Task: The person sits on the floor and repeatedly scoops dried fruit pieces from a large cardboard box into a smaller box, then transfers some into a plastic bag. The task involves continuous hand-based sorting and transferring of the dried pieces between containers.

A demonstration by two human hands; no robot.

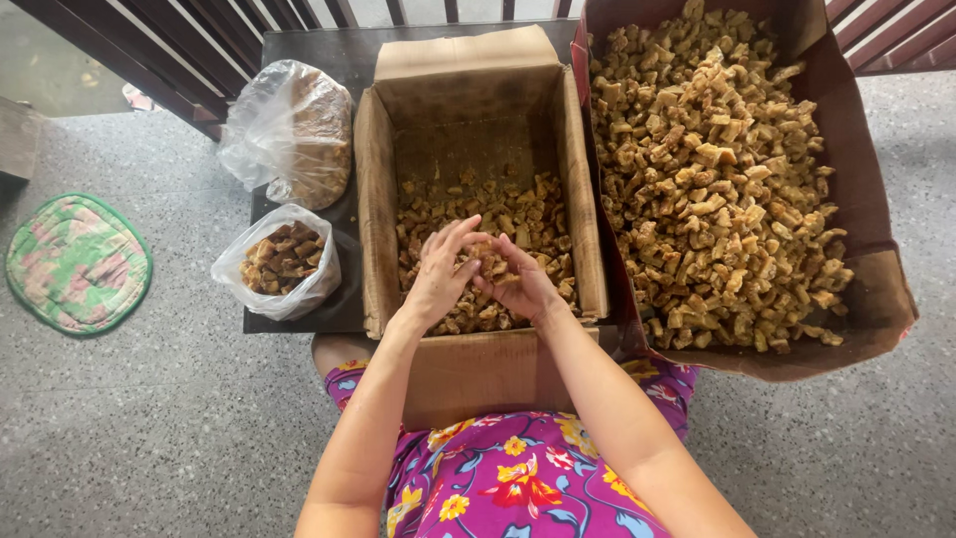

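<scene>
Left hand and right hand, cupped together around brown fried pieces, directly above half-filled cardboard box.

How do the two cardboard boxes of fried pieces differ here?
The middle box is smaller and only part full, its far floor bare; the right box is wider and heaped nearly to the rim. Both hands, left hand and right hand, work over the middle box; nothing touches the right box. Both are brown, open-topped and hold the same golden pieces.
</scene>
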